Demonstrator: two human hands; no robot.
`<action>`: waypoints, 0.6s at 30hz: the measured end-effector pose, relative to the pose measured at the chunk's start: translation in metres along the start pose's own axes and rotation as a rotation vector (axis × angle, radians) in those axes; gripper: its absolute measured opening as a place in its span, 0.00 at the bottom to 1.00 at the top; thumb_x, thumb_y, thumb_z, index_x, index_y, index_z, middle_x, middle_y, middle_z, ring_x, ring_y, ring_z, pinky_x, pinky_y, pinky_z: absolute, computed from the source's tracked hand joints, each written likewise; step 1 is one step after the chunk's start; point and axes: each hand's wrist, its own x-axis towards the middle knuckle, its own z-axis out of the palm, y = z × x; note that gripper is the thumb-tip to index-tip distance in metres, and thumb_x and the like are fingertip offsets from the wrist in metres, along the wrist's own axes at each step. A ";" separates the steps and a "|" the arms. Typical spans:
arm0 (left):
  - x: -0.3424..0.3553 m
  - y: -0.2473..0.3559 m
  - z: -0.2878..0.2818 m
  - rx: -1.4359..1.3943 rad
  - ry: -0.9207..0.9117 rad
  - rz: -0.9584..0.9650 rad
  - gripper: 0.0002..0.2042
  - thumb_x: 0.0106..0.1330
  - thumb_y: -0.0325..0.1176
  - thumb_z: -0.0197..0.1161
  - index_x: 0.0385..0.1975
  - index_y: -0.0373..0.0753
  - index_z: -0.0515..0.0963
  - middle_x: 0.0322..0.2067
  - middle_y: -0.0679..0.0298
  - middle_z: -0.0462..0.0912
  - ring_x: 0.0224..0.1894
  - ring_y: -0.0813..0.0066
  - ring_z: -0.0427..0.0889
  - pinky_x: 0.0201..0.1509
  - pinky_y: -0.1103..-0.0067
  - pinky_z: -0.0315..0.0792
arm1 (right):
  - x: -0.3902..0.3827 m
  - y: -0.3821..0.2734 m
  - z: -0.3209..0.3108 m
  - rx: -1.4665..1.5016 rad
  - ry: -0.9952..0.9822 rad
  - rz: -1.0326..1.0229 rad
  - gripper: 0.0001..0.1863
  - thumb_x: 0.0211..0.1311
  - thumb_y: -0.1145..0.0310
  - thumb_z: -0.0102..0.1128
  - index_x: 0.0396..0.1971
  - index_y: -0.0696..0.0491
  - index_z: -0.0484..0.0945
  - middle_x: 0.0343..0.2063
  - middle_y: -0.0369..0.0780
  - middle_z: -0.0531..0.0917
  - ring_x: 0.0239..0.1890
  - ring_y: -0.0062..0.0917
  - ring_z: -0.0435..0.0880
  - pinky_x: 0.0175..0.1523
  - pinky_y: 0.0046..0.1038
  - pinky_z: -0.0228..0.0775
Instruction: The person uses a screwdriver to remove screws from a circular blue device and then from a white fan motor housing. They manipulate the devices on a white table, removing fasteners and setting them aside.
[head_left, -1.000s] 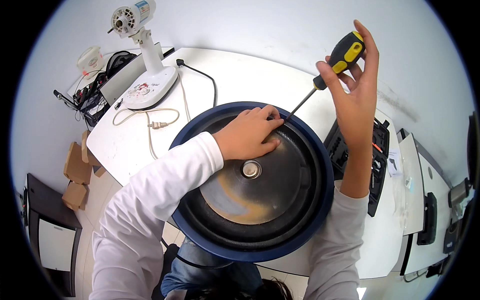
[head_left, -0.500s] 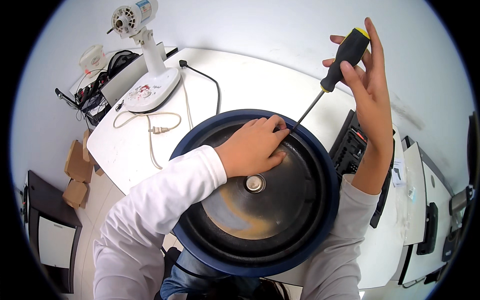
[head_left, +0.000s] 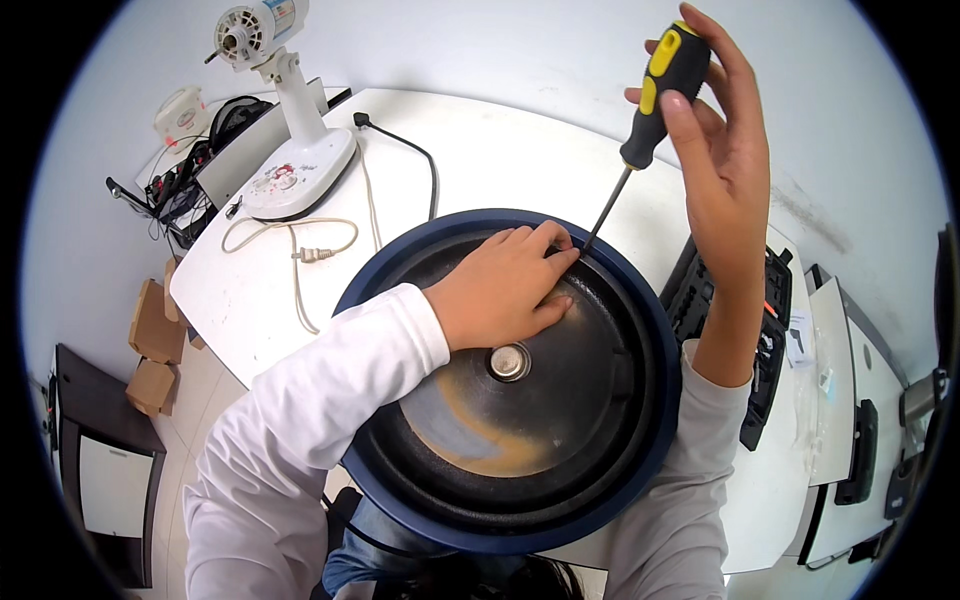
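Okay, right hand (head_left: 722, 165) grips screwdriver (head_left: 668, 90) in its fingers, tip at the blue-rimmed round pan (head_left: 590, 420), far edge; left hand (head_left: 505, 285) on pan by the tip, can't tell if its fingers hold anything. Pan's at white bench (head_left: 490, 140), near side; motor stand (head_left: 302, 165) rear left, tool case (head_left: 690, 295) right. Pale wall (head_left: 480, 45) behind, cardboard boxes (head_left: 155, 325) on tiled floor (head_left: 205, 385) left.

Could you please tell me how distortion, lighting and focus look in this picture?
Head view: fisheye corners black, the white table's far edge looks bowed; head view: bright light, a small glint on the metal knob; head view: screwdriver reasonably sharp.
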 end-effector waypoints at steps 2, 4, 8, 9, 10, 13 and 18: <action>0.000 -0.001 0.000 -0.017 0.001 -0.001 0.23 0.62 0.35 0.58 0.54 0.27 0.69 0.50 0.54 0.68 0.49 0.60 0.72 0.57 0.70 0.66 | 0.004 0.012 -0.004 -0.115 0.026 -0.071 0.27 0.56 0.68 0.66 0.57 0.52 0.68 0.50 0.48 0.75 0.48 0.36 0.82 0.50 0.33 0.78; 0.000 -0.001 0.000 -0.024 -0.006 -0.007 0.23 0.62 0.35 0.58 0.54 0.27 0.69 0.50 0.54 0.68 0.50 0.60 0.72 0.57 0.70 0.66 | 0.004 0.017 -0.009 -0.114 0.070 -0.053 0.26 0.55 0.65 0.67 0.54 0.54 0.70 0.50 0.48 0.74 0.47 0.36 0.82 0.50 0.33 0.78; 0.000 -0.001 0.000 -0.015 -0.016 -0.012 0.23 0.61 0.35 0.58 0.54 0.27 0.69 0.50 0.54 0.68 0.50 0.59 0.72 0.57 0.70 0.66 | 0.008 0.028 -0.026 -0.256 0.126 -0.074 0.25 0.53 0.64 0.68 0.52 0.51 0.74 0.48 0.45 0.76 0.49 0.36 0.81 0.50 0.33 0.78; 0.000 -0.002 0.000 -0.011 -0.013 -0.010 0.23 0.61 0.35 0.58 0.54 0.27 0.69 0.50 0.54 0.68 0.50 0.59 0.72 0.57 0.70 0.66 | 0.010 0.031 -0.029 -0.311 0.120 -0.085 0.25 0.54 0.64 0.67 0.53 0.50 0.74 0.48 0.45 0.77 0.49 0.36 0.80 0.50 0.33 0.77; 0.000 -0.001 0.000 -0.012 -0.014 -0.010 0.23 0.61 0.35 0.58 0.54 0.27 0.69 0.50 0.54 0.68 0.50 0.59 0.72 0.57 0.70 0.66 | 0.011 0.030 -0.030 -0.365 0.116 -0.097 0.25 0.54 0.64 0.67 0.53 0.49 0.74 0.48 0.45 0.77 0.49 0.36 0.80 0.50 0.33 0.77; 0.000 -0.001 -0.001 -0.012 -0.015 -0.010 0.23 0.61 0.35 0.58 0.54 0.28 0.69 0.50 0.54 0.68 0.50 0.59 0.72 0.57 0.70 0.66 | 0.008 0.025 -0.031 -0.339 0.140 0.018 0.24 0.56 0.62 0.64 0.54 0.48 0.75 0.47 0.44 0.79 0.47 0.35 0.81 0.51 0.33 0.76; 0.001 -0.002 0.000 -0.014 -0.019 0.001 0.23 0.62 0.35 0.57 0.54 0.28 0.69 0.50 0.54 0.68 0.49 0.59 0.72 0.57 0.70 0.66 | 0.004 -0.010 -0.008 -0.374 0.110 0.062 0.26 0.57 0.70 0.61 0.56 0.54 0.68 0.47 0.45 0.75 0.41 0.26 0.79 0.46 0.27 0.75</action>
